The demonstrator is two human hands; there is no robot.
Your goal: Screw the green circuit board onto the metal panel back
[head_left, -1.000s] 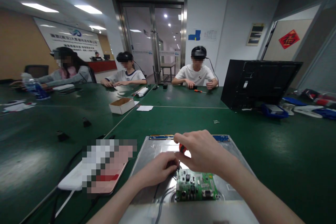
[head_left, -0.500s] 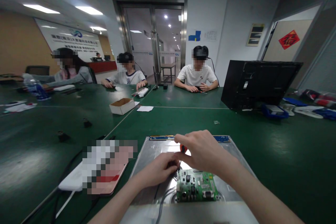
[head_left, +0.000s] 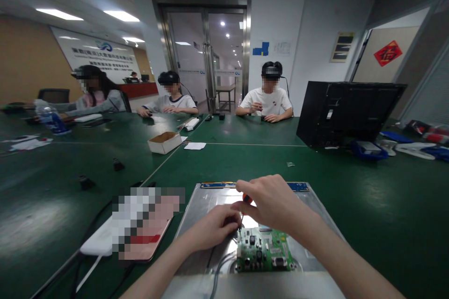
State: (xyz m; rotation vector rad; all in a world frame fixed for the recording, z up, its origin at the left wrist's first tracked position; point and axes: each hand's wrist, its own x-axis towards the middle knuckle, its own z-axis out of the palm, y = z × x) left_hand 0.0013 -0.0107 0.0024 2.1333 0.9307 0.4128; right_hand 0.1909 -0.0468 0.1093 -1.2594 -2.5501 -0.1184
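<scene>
My right hand is wrapped around the red and black handle of a screwdriver. The thin shaft points down at the upper left corner of a green circuit board. Close beside the shaft's lower end, the fingers of my left hand are curled together; whatever they pinch is hidden. Beneath both hands lies a flat silver metal panel, with the board on its near part. A blue circuit strip runs along the panel's far edge. Grey cables come out at the board's left.
Left of the panel lie a white device and a pink phone with cables. Farther off are an open cardboard box, small black pieces and a black monitor. Several people sit across the green table.
My hands and the screwdriver keep nearly the same pose over the board's corner. The view shifts slightly. Across the table, one person's hand has risen and another's has drawn back from a white object.
</scene>
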